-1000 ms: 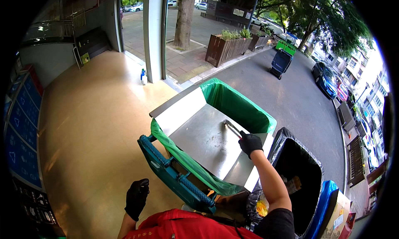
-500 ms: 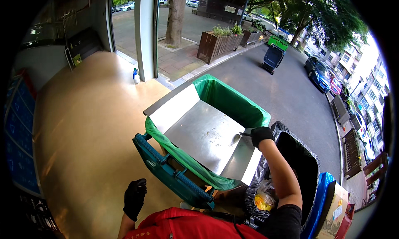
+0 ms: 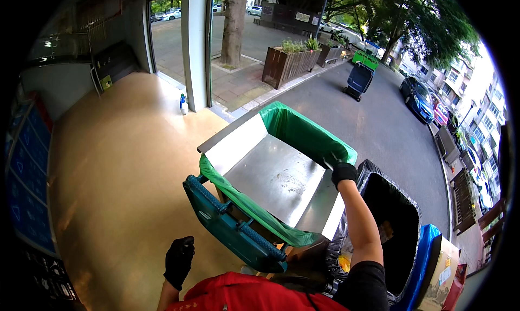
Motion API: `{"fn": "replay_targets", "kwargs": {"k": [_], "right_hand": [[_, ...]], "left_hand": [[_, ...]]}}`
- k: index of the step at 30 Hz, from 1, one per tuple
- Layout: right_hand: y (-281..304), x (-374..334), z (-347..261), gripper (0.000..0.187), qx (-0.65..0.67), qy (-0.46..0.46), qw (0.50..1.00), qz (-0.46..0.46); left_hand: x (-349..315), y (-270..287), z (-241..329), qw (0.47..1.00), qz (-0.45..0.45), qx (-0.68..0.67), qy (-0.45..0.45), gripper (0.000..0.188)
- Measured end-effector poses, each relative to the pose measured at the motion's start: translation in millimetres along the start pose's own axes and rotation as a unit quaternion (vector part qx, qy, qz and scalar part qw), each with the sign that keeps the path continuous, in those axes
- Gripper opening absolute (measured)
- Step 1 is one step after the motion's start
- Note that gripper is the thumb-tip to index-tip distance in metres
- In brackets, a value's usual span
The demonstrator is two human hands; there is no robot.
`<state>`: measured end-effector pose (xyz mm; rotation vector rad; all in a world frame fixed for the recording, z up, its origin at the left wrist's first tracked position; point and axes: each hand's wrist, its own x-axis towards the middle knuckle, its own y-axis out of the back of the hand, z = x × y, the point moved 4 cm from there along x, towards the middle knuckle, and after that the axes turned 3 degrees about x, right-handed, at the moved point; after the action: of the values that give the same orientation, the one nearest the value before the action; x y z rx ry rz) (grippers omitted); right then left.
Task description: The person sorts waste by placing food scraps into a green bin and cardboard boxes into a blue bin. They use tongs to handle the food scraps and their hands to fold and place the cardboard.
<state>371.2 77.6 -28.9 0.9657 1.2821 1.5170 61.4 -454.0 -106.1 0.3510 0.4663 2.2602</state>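
Note:
A green bin liner [image 3: 297, 143] covers the rim of a bin whose dark green lid [image 3: 225, 224] hangs on the near side. Across the opening lies a metal tray [image 3: 265, 178] with raised ends and a dirty patch. My right hand [image 3: 344, 173], in a black glove, is closed around a small tool with a metal end [image 3: 330, 160], its exact kind unclear. It is above the tray's right end, near the liner's edge. My left hand [image 3: 180, 261], also gloved in black, is at lower left, apart from the bin, its fingers curled and nothing visible in them.
A black-lined bin [image 3: 392, 203] stands right of the green one, with a blue bin edge [image 3: 424, 246] and cardboard [image 3: 440, 267] beyond. A spray bottle [image 3: 183, 104] is by the door post [image 3: 196, 56]. A dark wheeled bin [image 3: 359, 81] stands on the road.
My right hand and its tool have lifted off the tray surface toward the bin's far right edge. The view has shifted slightly. My left hand stays low and curled.

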Motion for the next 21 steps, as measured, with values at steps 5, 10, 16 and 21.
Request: {"fn": "replay_targets", "kwargs": {"k": [5, 10, 16, 21], "right_hand": [[8, -32, 28, 0.045, 0.112, 0.052, 0.986, 0.108], [10, -76, 45, 0.054, 0.195, 0.016, 0.965, 0.172], [18, -138, 27, 0.05, 0.16, 0.028, 0.967, 0.198], [32, -214, 25, 0.06, 0.168, 0.041, 0.978, 0.12]], "left_hand": [[-4, 9, -14, 1.0, 0.011, -0.007, -0.014, 0.023], [-11, 8, -18, 0.999, -0.033, -0.005, -0.019, 0.023], [-21, 3, -18, 0.994, -0.093, -0.012, -0.056, 0.024], [-47, 3, -31, 0.987, -0.15, -0.036, -0.048, 0.023]]}}
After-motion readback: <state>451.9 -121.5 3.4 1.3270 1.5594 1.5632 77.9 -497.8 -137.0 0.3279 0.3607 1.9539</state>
